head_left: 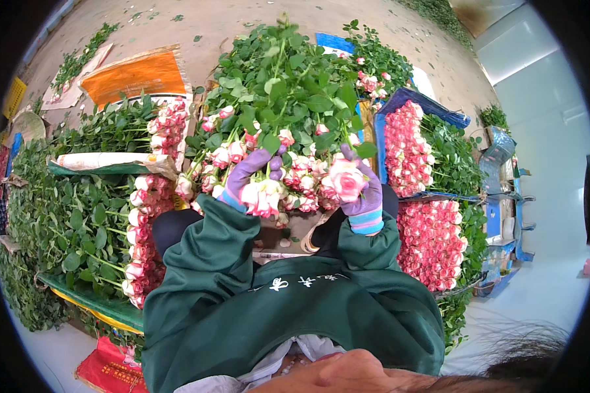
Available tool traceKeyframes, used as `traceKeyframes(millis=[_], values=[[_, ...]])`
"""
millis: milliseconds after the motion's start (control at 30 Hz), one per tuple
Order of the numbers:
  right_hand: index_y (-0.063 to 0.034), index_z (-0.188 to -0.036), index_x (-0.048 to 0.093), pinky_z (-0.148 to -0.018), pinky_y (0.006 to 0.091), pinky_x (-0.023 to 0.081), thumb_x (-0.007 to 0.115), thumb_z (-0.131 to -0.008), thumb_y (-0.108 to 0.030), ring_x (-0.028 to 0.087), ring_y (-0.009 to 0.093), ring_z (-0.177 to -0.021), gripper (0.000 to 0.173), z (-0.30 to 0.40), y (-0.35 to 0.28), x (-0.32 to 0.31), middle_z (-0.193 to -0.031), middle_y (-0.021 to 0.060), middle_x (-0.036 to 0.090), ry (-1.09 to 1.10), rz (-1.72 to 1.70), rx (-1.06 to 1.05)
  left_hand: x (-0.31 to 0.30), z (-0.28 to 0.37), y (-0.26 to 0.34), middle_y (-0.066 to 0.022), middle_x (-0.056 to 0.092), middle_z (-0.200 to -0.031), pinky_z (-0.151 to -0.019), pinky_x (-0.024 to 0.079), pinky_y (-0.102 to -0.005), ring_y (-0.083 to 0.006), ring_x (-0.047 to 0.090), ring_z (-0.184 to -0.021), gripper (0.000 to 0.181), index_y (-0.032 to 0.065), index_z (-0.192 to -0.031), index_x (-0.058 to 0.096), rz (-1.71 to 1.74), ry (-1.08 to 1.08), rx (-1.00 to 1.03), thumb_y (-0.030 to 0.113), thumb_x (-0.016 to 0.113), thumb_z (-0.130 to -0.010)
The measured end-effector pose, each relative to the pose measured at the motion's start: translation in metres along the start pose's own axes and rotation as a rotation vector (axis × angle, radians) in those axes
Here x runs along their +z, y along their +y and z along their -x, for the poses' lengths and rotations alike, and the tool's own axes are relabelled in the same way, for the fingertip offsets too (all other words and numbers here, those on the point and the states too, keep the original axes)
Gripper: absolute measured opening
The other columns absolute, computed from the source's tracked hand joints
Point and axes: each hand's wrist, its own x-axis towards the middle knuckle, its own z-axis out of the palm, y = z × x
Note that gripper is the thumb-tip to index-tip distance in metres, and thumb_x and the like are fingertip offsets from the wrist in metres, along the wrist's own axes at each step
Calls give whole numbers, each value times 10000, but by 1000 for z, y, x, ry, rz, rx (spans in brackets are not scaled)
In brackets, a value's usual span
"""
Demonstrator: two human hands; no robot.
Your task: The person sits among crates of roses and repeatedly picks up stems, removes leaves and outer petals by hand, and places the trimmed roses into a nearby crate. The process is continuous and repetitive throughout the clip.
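Note:
My left hand (246,173), in a purple glove with a striped cuff, grips rose stems just above a few pink-and-white blooms (263,197) that face me. On the other side my right hand (370,197), gloved alike, holds a single pink-and-white rose (347,181) by the stem behind its head. Leafy stems (280,105) rise away from both hands. Beneath and between them lies a loose pile of roses (302,179), heads towards me, partly hidden by my hands.
Rows of bunched roses stand at my left (140,236) and right (428,243), split by a green-edged sheet (113,163) and a blue divider (381,142). An orange-and-white sack (135,73) lies beyond. Scattered leaves dot the floor (201,19). A pale wall (545,147) runs along the right.

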Motion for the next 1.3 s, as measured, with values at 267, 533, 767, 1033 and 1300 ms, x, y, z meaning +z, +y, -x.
traceKeyframes(millis=[267,533,767,1033,1300], values=[[-10,-1359,410,-821,403,559,502,-920,-13,670,205,-914,449,9,7,24,-1089,109,655,12,-173,28,18,11,-6,-3,532,-752,-604,490,-270,-124,563,-653,325,25,-1180,494,-160,-36,-51,267,529,-966],[-60,-1391,385,-722,358,584,383,-990,-49,665,294,-909,402,10,4,31,-1104,193,630,-148,-342,180,16,14,-6,-18,538,-729,-560,477,-291,-145,565,-592,296,45,-1154,502,-249,-52,-71,245,559,-943],[-115,-1428,341,-504,212,391,515,-962,-104,455,54,-609,498,20,9,28,-964,28,574,-175,-180,153,21,15,-10,-81,600,-671,-509,529,-296,-188,615,-550,329,-9,-1107,517,-235,-155,-46,236,617,-911],[-129,-1429,316,-461,211,363,532,-957,-132,421,50,-570,519,24,12,33,-918,10,547,-208,-145,193,16,21,-10,-139,658,-795,-614,554,-356,-248,661,-665,295,-34,-1151,534,-103,-212,-178,119,589,-905],[-143,-1410,351,-477,222,442,442,-1008,-178,506,75,-601,414,22,12,36,-912,21,565,-133,-26,122,13,18,-6,-121,645,-799,-660,560,-366,-241,657,-684,301,-14,-1164,532,-139,-217,-184,133,594,-909]])
